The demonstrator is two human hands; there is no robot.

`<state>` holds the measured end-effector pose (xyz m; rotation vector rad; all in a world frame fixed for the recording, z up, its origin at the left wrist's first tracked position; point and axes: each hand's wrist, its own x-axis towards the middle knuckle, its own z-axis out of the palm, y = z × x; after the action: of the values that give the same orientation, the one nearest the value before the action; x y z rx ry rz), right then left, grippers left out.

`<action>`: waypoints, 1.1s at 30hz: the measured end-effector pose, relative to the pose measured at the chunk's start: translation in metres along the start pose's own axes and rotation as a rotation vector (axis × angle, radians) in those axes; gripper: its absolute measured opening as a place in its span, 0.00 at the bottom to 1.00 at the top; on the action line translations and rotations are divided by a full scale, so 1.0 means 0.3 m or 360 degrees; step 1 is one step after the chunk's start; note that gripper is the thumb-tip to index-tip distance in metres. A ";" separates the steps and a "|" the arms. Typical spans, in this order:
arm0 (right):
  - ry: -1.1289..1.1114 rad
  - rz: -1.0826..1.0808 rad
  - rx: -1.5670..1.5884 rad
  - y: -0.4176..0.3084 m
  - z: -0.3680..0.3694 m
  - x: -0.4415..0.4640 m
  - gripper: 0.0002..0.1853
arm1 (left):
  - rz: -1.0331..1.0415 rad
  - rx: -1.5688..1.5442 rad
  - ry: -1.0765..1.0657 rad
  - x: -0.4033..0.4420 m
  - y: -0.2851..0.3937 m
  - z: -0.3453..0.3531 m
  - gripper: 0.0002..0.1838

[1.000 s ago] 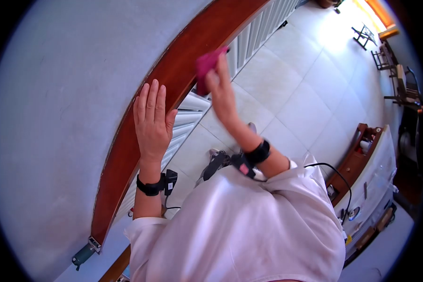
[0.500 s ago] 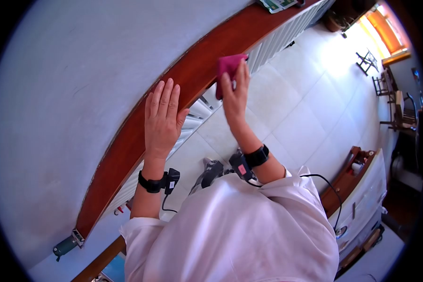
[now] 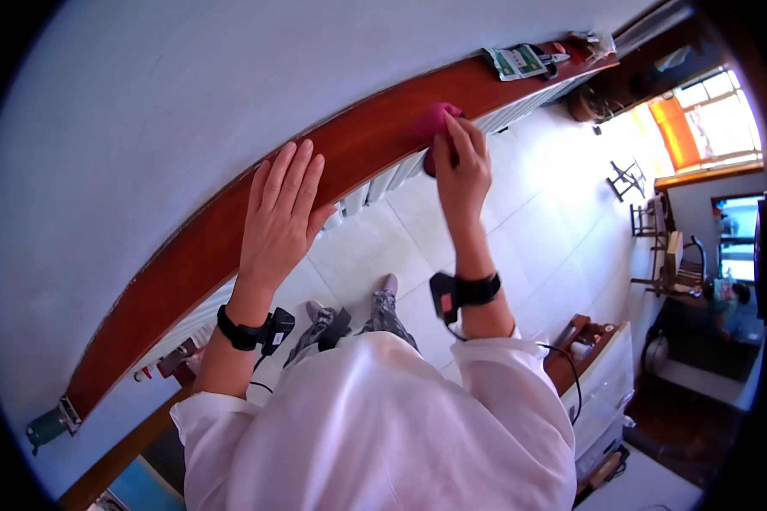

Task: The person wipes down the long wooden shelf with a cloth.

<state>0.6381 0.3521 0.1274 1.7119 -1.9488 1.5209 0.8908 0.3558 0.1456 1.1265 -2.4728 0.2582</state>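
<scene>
A reddish-brown wooden shelf point(image 3: 375, 140) runs in a long strip along the wall, above a white radiator. My left hand point(image 3: 283, 217) is over the shelf, palm down with its fingers stretched out, and holds nothing. A magenta cloth point(image 3: 441, 119) hangs partly over the shelf's front edge, gripped in my right hand point(image 3: 464, 170). The fingers of that hand are bent around the cloth, and part of the cloth is smeared by motion. Black bands with small boxes sit on both of my wrists.
On the far end of the shelf lie a green-and-white packet point(image 3: 516, 62) and some small items. The white radiator point(image 3: 383, 180) stands below the shelf. A plant pot point(image 3: 584, 104), chairs point(image 3: 677, 255) and a wooden-topped cabinet point(image 3: 584, 345) stand around the tiled floor.
My right hand has moved to the right with the cloth, its fingers now more bent. My left hand has shifted slightly left. The view has turned, showing more of the shelf's far end.
</scene>
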 end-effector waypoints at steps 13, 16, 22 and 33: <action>-0.0509 -0.0274 -0.0390 -0.044 0.054 0.097 0.08 | -0.0047 -0.0110 0.0024 0.000 -0.010 -0.005 0.32; -0.0532 -0.0416 -0.0385 -0.084 0.060 0.048 0.08 | -0.0068 -0.0136 0.0031 -0.002 -0.012 -0.008 0.32; -0.0534 -0.0269 -0.0597 0.016 0.034 0.119 0.09 | -0.0047 -0.0172 -0.0001 0.005 -0.008 -0.010 0.33; -0.0717 -0.0144 -0.0635 0.052 0.044 0.156 0.08 | -0.0024 -0.0174 -0.0026 0.006 -0.003 -0.010 0.33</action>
<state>0.6158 0.3088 0.1431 2.0327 -2.1427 0.6849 0.8913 0.3549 0.1490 1.1055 -2.4592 0.1082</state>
